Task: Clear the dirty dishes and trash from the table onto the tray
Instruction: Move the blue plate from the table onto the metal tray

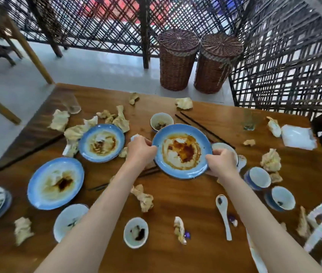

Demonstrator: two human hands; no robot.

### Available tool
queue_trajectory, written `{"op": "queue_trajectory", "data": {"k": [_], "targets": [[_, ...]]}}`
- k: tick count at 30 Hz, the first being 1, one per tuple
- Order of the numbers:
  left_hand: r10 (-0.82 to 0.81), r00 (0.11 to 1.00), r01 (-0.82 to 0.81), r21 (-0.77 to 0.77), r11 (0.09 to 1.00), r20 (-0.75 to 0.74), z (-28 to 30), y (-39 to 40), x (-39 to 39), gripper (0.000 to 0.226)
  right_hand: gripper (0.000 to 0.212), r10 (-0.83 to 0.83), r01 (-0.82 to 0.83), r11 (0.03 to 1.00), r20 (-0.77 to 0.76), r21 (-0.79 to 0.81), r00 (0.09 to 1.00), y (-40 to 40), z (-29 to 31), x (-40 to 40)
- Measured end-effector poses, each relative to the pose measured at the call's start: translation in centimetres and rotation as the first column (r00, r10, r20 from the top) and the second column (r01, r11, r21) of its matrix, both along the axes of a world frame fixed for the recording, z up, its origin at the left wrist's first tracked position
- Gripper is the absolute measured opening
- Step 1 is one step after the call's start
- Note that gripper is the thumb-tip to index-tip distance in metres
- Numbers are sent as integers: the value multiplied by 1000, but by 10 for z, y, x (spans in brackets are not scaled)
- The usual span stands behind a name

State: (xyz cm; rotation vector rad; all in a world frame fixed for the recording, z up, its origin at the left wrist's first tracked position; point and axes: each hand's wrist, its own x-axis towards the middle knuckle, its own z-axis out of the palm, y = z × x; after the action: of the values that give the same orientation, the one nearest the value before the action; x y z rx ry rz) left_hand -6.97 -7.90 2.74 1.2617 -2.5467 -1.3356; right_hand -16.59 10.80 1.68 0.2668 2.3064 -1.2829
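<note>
The fingers of the left hand (141, 149) curl over the left rim of a blue plate (181, 150), thumb on top, while the right hand (222, 162) pinches the near right rim the same way, so both hands grip the one plate. It is smeared with reddish-brown sauce and sits tilted a little toward the person, above the wooden table (185, 198) (whether its underside touches the wood I cannot tell).

Just behind the plate stands a small white bowl (161, 121) with dark dregs, and a pair of dark chopsticks (201, 127) lies slanting behind its right rim. To the left lie two more blue plates, a nearer one (56, 183) and a farther one (101, 142), both stained with sauce. Crumpled napkins are scattered about, one (143, 198) between the forearms and one (271, 160) to the right. A white spoon (223, 213) lies near the right forearm, a small sauce dish (136, 232) sits close to the near edge, and two small cups (258, 178) stand at the right. Beyond the table stand two wicker baskets (178, 60) against a lattice screen.
</note>
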Motion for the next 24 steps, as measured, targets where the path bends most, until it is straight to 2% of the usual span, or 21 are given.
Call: {"op": "queue_trajectory", "data": {"k": [4, 7, 13, 15, 18, 24], "targets": [[73, 996, -72, 20, 997, -54, -7, -40, 15, 17, 18, 66, -67, 998, -128, -3, 990, -41, 2, 12], [82, 995, -80, 37, 996, -59, -13, -72, 29, 19, 12, 104, -100, 994, -151, 33, 983, -75, 1, 25], [89, 996, -87, 86, 992, -27, -22, -139, 57, 9, 32, 59, -58, 998, -100, 13, 993, -143, -12, 55], [55, 998, -52, 77, 996, -30, -24, -166, 67, 12, 29, 27, -25, 999, -80, 26, 996, -169, -21, 68], [-1, 1000, 0, 53, 999, 19, -32, -204, 78, 12, 13, 0, 2, 1000, -45, 31, 999, -206, -35, 85], [1, 996, -5, 42, 999, 92, -53, -250, 84, 16, 14, -24, 22, 999, 41, 48, 999, -252, -60, 103]]}}
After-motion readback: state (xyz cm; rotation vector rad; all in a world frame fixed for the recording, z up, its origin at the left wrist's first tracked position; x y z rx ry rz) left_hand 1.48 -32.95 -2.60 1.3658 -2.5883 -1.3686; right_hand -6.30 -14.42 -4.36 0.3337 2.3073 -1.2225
